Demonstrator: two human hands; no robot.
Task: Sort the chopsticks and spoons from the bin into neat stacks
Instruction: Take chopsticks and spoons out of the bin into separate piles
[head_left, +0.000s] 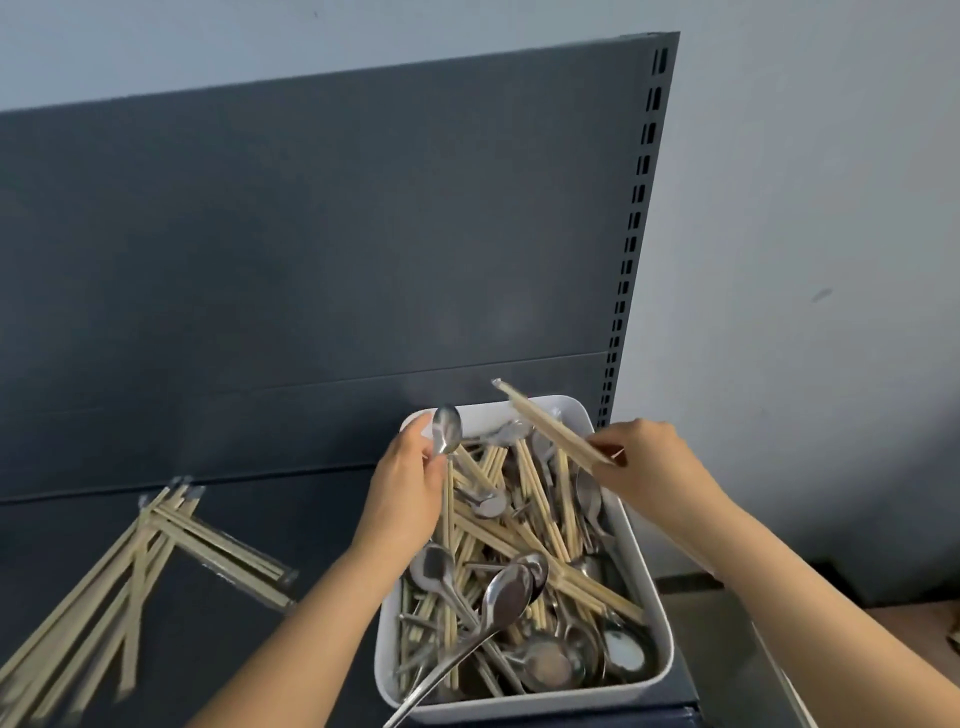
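1. The white bin stood at the right end of the dark shelf. It was full of mixed metal spoons and wooden chopsticks, and many of them crossed over each other.
2. The left hand was over the far left corner of the bin. Its fingers were curled on the handle of one spoon, with the bowl pointing up.
3. The right hand pinched a wrapped chopstick pair by its near end. The pair was lifted above the far side of the bin and pointed away to the left.
4. A loose pile of chopsticks lay on the shelf well to the left of the bin, fanned out and not yet neat. No stack of spoons was visible.
5. To do this step well, I think each hand should lift its piece fully free of the tangle before moving sideways, so that nothing is dragged out.
6. The pair should be laid parallel on the pile with the ends aligned. The spoon needs its own place, with bowls nested the same way.
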